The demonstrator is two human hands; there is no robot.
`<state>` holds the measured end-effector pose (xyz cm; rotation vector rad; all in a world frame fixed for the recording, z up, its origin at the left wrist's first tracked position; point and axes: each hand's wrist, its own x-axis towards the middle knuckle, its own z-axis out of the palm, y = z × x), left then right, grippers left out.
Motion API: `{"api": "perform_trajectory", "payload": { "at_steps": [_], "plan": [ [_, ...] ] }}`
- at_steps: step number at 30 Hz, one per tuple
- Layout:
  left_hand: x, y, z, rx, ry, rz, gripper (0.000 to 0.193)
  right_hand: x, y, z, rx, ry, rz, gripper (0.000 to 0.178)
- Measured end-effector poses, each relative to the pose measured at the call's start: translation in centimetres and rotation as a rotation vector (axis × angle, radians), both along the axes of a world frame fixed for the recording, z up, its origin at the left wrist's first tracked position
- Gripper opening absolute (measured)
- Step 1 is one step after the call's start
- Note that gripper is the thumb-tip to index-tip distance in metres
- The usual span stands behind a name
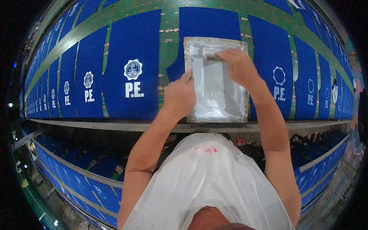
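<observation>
The printing screen [216, 78], a square frame coated in white ink, lies flat on a blue fabric panel [203, 23] at the middle of the long green table [168, 50]. The left hand [180, 96] presses on the frame's left edge, fingers closed over it. The right hand [239, 67] grips a squeegee [212, 57] (only its end is visible) near the frame's top.

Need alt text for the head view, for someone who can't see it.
Two bare hands work a white-coated screen frame lying on a blue fabric panel: the left hand steadies its left edge, the right hand holds a squeegee near the top. Printed blue panels line the table.
</observation>
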<state>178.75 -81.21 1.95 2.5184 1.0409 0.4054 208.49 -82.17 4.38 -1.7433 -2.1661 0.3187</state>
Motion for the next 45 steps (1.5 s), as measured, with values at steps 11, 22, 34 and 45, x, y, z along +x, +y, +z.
{"api": "perform_trajectory", "payload": {
  "at_steps": [11, 22, 34, 45],
  "plan": [
    [0.9, 6.1, 0.0, 0.089, 0.090, -0.033, 0.058, -7.2, -15.7, 3.1, -0.091, 0.125, 0.023, 0.049],
    [1.3, 6.2, -1.0, -0.002, 0.078, -0.016, 0.053, 0.9, 0.5, 1.9, -0.087, 0.037, 0.009, 0.041],
    [0.8, 6.2, -0.8, -0.012, 0.036, -0.024, 0.051, -4.0, -9.6, 1.3, -0.033, 0.119, 0.033, 0.045],
    [1.0, 6.1, -0.7, -0.042, 0.068, -0.014, 0.060, -3.4, -10.6, 3.7, -0.190, 0.050, 0.067, 0.036]
  ]
}}
